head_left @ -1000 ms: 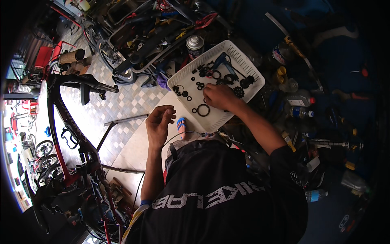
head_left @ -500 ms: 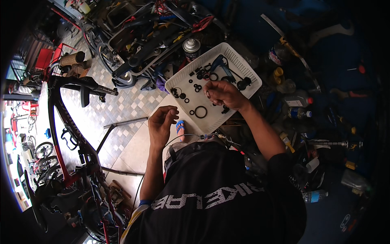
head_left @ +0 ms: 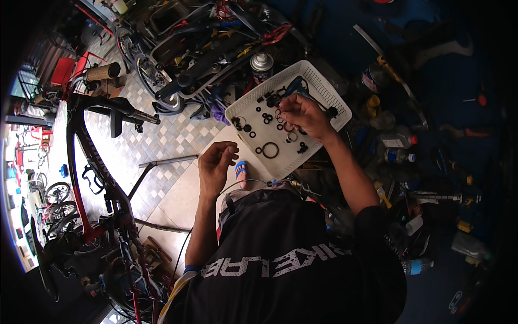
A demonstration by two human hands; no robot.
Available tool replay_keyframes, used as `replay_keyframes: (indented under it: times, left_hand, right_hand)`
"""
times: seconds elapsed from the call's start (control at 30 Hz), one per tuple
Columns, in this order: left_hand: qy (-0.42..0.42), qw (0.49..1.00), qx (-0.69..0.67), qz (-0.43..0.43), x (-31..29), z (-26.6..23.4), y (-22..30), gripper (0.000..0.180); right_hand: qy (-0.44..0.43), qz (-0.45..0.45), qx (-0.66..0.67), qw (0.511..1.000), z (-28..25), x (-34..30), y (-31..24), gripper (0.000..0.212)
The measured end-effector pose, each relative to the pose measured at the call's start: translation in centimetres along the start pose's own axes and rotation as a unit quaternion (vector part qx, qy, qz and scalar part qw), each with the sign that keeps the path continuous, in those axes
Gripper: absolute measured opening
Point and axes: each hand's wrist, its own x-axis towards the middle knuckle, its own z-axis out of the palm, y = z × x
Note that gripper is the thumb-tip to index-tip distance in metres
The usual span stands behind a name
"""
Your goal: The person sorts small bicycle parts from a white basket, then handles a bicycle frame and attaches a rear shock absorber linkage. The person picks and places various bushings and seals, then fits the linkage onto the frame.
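Above a white plastic basket [head_left: 249, 147], my right hand [head_left: 306, 120] has its fingers and thumb drawn together in a pinch. Whatever lies between those fingertips is too small to make out. Small black rings and fittings are scattered over the basket floor, among them a large black ring [head_left: 270, 150] near the front. A dark blue part [head_left: 295, 86] at the far side is partly hidden by the right hand. My left hand [head_left: 216, 166] hovers left of the basket, apart from it, fingers curled in against the thumb; anything inside them is hidden.
A spray can [head_left: 262, 66] stands just behind the basket. At left rises a dark red and black bicycle frame [head_left: 78, 178]. Bicycle parts [head_left: 216, 59] crowd the back. Plastic bottles [head_left: 399, 156] and tools lie at right. A thin cable [head_left: 237, 183] arcs near my waist.
My right hand has shifted slightly away from me over the basket, uncovering rings beneath it. The left hand keeps about the same curled pose. The whole view has shifted a little.
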Motion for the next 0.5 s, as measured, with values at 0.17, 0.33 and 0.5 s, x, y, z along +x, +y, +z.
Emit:
replay_keyframes:
  times: [0.17, 0.33, 0.5]
  left_hand:
    - [-0.011, 1.000, 0.000, 0.001, 0.4, 0.5, 0.3, 0.022]
    - [-0.008, 0.995, 0.084, 0.044, 1.7, 2.2, -0.3, 0.024]
    - [-0.014, 0.986, 0.127, 0.104, 3.5, 5.3, -0.1, 0.026]
  right_hand:
    - [0.026, -0.019, -0.042, 0.999, 0.0, 0.2, 0.5, 0.024]
    - [0.020, -0.053, -0.159, 0.986, 1.8, 0.3, 0.1, 0.028]
    - [0.038, -0.126, -0.272, 0.953, 4.6, -0.3, -0.7, 0.030]
